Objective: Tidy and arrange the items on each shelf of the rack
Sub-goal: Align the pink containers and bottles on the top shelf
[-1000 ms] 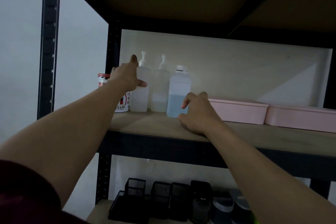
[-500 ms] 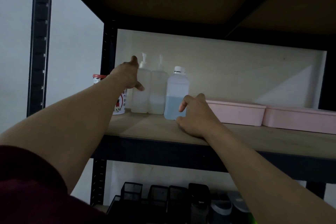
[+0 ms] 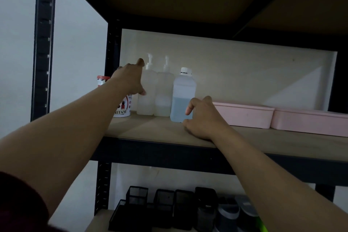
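On the wooden shelf of the dark metal rack, two translucent pump bottles stand side by side, the left pump bottle and the right pump bottle. A capped bottle half full of bluish liquid stands just right of them. My left hand lies spread against the left side of the left pump bottle, index finger pointing up, thumb on its front. My right hand rests on the shelf with thumb and index finger touching the capped bottle's lower right side. It does not wrap around the bottle.
A red-lidded white tub stands at the far left, partly behind my left arm. Two low pink boxes sit in a row to the right. The shelf below holds black mesh organisers and dark containers.
The view has drifted slightly. Both hands stay against the same bottles, and the bottles have not visibly shifted.
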